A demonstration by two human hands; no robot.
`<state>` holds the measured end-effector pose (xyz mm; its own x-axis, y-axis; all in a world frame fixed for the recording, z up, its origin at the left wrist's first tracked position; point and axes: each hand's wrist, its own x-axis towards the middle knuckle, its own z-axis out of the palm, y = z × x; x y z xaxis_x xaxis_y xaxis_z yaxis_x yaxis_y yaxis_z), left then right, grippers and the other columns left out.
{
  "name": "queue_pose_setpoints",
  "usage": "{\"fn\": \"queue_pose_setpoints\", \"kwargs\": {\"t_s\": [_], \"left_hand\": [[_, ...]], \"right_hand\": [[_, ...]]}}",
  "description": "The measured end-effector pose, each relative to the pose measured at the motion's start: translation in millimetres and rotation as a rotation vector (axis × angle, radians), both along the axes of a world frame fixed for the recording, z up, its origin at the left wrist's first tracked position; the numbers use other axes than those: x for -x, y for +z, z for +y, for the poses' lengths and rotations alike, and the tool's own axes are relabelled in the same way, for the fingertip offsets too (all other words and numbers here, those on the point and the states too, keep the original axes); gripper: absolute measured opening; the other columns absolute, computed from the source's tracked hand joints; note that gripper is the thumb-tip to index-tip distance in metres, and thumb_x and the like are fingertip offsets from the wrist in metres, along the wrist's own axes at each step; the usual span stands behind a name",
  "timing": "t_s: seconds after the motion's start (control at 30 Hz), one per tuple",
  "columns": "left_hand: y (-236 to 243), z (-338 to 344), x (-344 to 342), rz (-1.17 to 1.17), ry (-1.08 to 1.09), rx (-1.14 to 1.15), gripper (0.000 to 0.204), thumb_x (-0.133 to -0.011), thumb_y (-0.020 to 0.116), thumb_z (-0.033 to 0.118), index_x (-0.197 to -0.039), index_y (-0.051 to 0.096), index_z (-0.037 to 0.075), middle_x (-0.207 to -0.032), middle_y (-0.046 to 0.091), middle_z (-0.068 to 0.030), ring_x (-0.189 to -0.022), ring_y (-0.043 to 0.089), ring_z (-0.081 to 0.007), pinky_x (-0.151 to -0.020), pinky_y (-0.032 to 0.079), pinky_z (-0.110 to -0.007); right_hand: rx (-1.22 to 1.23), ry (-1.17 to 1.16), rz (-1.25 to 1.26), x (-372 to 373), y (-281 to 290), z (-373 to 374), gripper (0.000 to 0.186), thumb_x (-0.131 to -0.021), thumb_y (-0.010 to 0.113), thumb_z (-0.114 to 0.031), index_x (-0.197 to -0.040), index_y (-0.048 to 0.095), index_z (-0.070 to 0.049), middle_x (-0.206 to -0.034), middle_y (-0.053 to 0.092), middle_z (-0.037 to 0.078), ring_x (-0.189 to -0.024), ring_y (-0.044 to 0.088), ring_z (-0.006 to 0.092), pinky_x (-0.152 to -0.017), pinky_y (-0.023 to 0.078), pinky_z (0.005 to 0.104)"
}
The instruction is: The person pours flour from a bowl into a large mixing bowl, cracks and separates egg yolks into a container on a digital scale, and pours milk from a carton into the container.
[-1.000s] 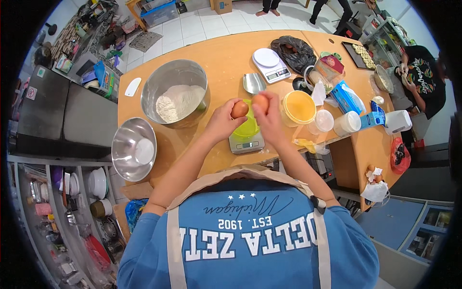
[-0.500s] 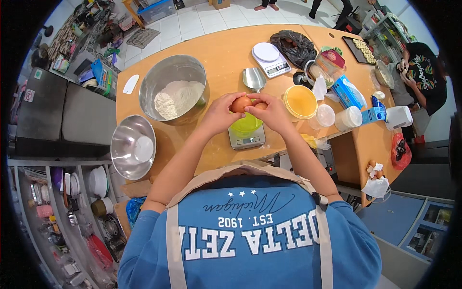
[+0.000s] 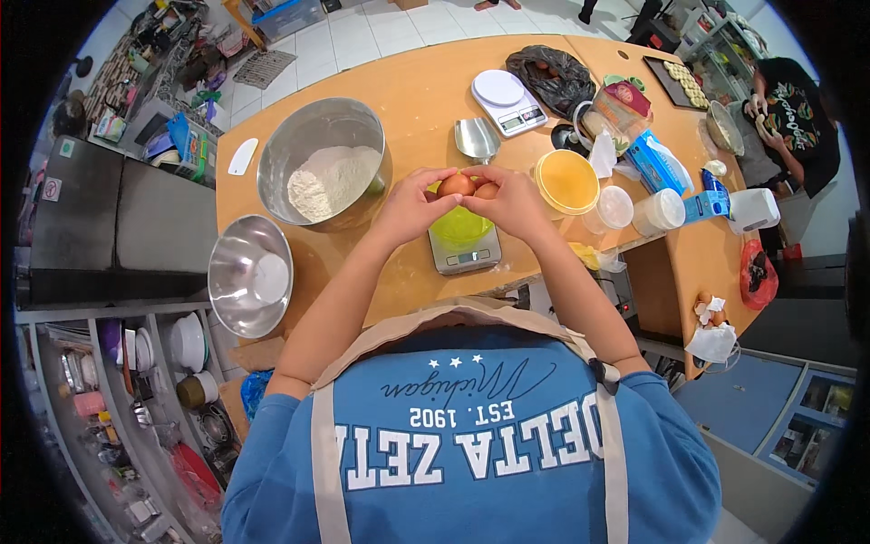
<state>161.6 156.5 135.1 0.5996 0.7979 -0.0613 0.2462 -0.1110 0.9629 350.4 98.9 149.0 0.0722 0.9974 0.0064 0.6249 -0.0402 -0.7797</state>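
Both hands meet over a lime-green bowl, which sits on a silver kitchen scale. Between the fingers of my left hand is a brown egg. My right hand is closed around a second brown piece, an egg or part of its shell, right beside the first. The fingers hide much of both, so any crack is hard to make out. Just beyond my hands lies a metal scoop. To the left stands a large steel bowl with flour.
An empty steel bowl rests at the table's left edge. Right of my hands are a yellow-rimmed tub and white-lidded jars. A white scale and a black plastic bag lie farther back. Another person handles dough at the far right.
Both hands stay together above the green bowl, with a small shift of the fingers around the eggs. The view has tilted slightly.
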Motion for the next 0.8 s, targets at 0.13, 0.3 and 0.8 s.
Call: {"fn": "queue_pose_setpoints", "kwargs": {"t_s": [0.13,0.3,0.8], "left_hand": [[-10,1,2,-0.052,0.017,0.015,0.043,-0.087,0.067,0.010,-0.128,0.058,0.002,-0.116,0.060,-0.0096,-0.095,0.065,-0.0168,-0.081,0.052,-0.026],[-9,-1,-2,-0.047,0.063,-0.026,0.042,-0.084,0.069,0.011,-0.124,0.061,0.003,-0.113,0.061,-0.0128,-0.095,0.065,-0.0193,-0.082,0.054,-0.029],[-25,-1,-7,0.013,0.106,-0.080,0.045,-0.084,0.066,0.006,-0.128,0.058,0.003,-0.121,0.058,-0.0102,-0.094,0.065,-0.0157,-0.083,0.052,-0.026]], "right_hand": [[-0.003,-0.018,-0.053,7,4,-3,0.048,-0.071,0.076,-0.040,-0.111,0.069,-0.013,-0.090,0.072,0.012,-0.082,0.069,0.0291,-0.073,0.054,0.0392],[-0.041,-0.068,-0.169,14,8,-4,0.045,-0.071,0.073,-0.035,-0.110,0.068,-0.014,-0.090,0.071,0.012,-0.082,0.068,0.0316,-0.073,0.054,0.0412],[-0.114,-0.102,-0.285,22,-1,-6,0.041,-0.070,0.072,-0.036,-0.104,0.068,-0.014,-0.085,0.070,0.013,-0.080,0.068,0.0327,-0.070,0.054,0.0437]]}}
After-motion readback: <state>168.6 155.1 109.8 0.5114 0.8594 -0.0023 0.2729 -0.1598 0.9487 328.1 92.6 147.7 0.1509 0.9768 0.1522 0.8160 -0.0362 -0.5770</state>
